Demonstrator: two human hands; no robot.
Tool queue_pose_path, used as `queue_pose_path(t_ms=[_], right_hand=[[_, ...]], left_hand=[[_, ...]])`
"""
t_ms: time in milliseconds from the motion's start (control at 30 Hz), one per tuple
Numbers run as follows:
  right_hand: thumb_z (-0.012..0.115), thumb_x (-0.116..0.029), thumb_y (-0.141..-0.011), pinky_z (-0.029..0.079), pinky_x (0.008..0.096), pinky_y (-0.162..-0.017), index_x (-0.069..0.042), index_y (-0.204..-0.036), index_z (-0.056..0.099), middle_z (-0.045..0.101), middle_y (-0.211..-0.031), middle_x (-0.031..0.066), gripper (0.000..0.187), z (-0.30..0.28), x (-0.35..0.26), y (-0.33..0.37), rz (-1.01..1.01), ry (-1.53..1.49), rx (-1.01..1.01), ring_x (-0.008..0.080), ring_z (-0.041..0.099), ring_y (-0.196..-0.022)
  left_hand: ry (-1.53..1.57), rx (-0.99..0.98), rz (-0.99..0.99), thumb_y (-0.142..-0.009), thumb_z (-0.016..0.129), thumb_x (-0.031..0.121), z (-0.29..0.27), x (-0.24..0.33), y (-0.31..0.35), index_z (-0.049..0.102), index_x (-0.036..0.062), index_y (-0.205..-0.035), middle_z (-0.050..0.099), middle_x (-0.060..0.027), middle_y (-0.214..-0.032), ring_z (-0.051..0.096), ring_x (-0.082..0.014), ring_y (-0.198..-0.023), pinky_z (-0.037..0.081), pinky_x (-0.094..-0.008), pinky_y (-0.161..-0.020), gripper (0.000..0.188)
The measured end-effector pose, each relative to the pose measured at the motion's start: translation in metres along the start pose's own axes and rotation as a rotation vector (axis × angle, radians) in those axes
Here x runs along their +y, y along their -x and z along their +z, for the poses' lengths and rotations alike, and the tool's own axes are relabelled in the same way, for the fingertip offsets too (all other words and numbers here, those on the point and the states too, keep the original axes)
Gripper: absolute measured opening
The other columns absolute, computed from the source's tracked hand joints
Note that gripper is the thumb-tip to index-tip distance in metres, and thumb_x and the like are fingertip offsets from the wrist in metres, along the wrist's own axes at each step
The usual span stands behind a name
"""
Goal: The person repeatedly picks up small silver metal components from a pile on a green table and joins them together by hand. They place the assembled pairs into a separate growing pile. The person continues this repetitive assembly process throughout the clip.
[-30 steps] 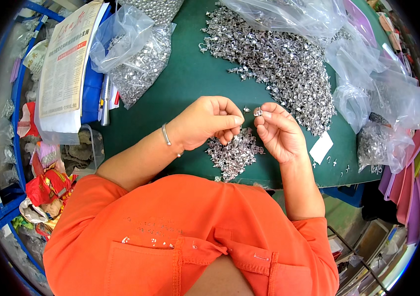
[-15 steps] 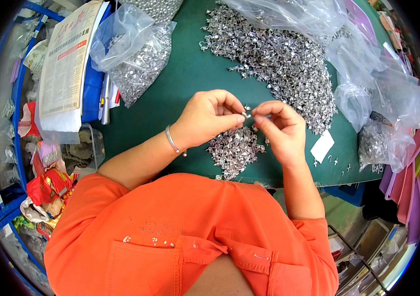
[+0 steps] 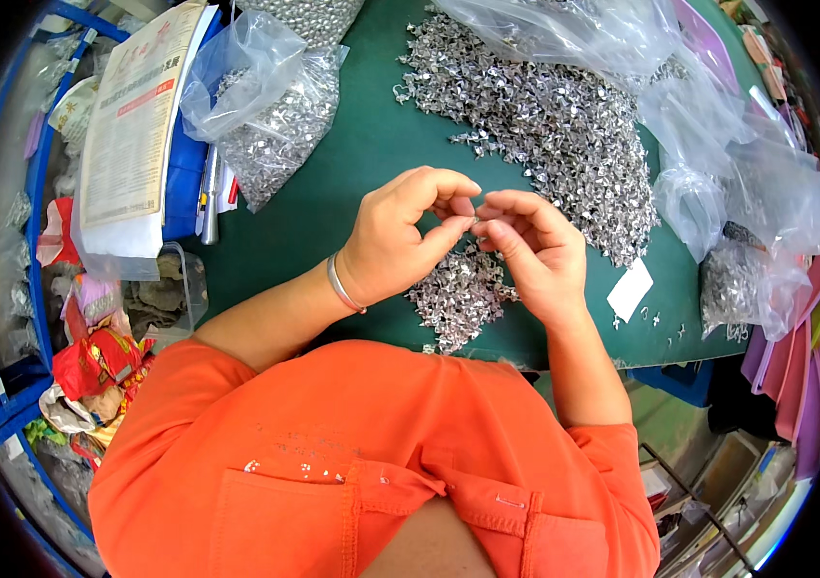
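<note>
My left hand [image 3: 396, 231], with a silver bangle [image 3: 341, 282] on its wrist, is closed in a pinch of thumb and forefinger. A tiny silvery metal piece [image 3: 476, 221] sits at its fingertips, mostly covered. Meeting it there, my right hand [image 3: 543, 258] is also pinched, its thumb and fingertips against the same spot. Whatever else the right fingers hold is too small to make out. Both hands are raised over a small heap of silvery metal pieces [image 3: 458, 303] near the table's front edge. A far larger pile of like pieces [image 3: 545, 125] spreads behind them.
Clear plastic sheeting [image 3: 564, 34] overlaps the big pile. Bags of metal parts [image 3: 280, 135] stand at the back left, another bag [image 3: 733, 279] at the right. A white card [image 3: 630, 289] lies on the green table [image 3: 362, 135]. A newspaper [image 3: 131, 125] rests on a blue bin at the left.
My right hand has shifted slightly left, and its fingertips now meet those of my left hand at the tiny piece. The left wrist has turned a little.
</note>
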State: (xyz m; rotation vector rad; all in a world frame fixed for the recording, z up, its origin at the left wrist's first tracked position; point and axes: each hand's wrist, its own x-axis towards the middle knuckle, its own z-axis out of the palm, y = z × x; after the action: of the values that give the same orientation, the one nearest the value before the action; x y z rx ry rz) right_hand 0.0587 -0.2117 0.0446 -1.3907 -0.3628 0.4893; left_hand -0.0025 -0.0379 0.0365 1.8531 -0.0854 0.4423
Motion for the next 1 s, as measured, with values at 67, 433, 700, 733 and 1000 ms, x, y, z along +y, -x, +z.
queue_pose_path(t_ms=[67,433,700,733,1000], right_hand=[[0.059,0.005,-0.092,0.055,0.0258,-0.072,0.002,-0.105,0.066,0.066,-0.099,0.0084,0.015,-0.005,0.009,-0.003,-0.058,0.184,-0.003,0.0155,0.069,-0.088],[0.069,-0.005,-0.080,0.051,0.0432,-0.080,-0.003,-0.089,0.067,0.061,-0.088,0.0111,0.010,-0.006,0.011,-0.017,-0.225,0.993,-0.213,0.0333,0.061,-0.090],[0.070,0.006,-0.073,0.050,0.0385,-0.072,-0.005,-0.089,0.062,0.062,-0.085,0.0088,0.021,0.000,0.010,-0.014,-0.535,0.712,-0.114,0.0295,0.062,-0.080],[0.070,0.008,-0.073,0.050,0.0372,-0.071,-0.006,-0.090,0.061,0.063,-0.085,0.0082,0.024,0.001,0.007,-0.014,-0.630,0.697,-0.114,0.0285,0.062,-0.079],[0.073,0.010,-0.077,0.054,0.0304,-0.077,-0.001,-0.097,0.061,0.065,-0.099,0.0120,0.026,-0.004,0.012,-0.001,-0.417,0.342,-0.015,0.0198,0.065,-0.088]], left_hand=[[0.026,0.003,-0.067,-0.083,0.069,-0.008,-0.001,-0.003,-0.001,0.061,0.0004,-0.112,0.065,-0.0051,-0.095,0.064,-0.0100,-0.088,0.053,-0.0244,-0.078,0.031],[0.037,-0.015,-0.276,-0.088,0.066,-0.004,-0.004,-0.010,-0.003,0.062,0.0002,-0.111,0.064,-0.0024,-0.094,0.061,-0.0065,-0.086,0.051,-0.0217,-0.075,0.024],[0.470,-0.186,-0.647,-0.092,0.065,0.003,-0.005,-0.009,0.000,0.061,-0.0040,-0.113,0.069,-0.0082,-0.097,0.067,-0.0117,-0.083,0.056,-0.0251,-0.077,0.022],[0.539,-0.215,-0.657,-0.092,0.066,0.003,-0.006,-0.009,-0.001,0.064,-0.0055,-0.108,0.070,-0.0097,-0.096,0.067,-0.0129,-0.083,0.056,-0.0258,-0.076,0.018],[0.617,-0.140,-0.557,-0.091,0.066,0.000,-0.004,0.007,-0.001,0.065,-0.0061,-0.105,0.070,-0.0108,-0.096,0.069,-0.0154,-0.089,0.057,-0.0267,-0.078,0.015]])
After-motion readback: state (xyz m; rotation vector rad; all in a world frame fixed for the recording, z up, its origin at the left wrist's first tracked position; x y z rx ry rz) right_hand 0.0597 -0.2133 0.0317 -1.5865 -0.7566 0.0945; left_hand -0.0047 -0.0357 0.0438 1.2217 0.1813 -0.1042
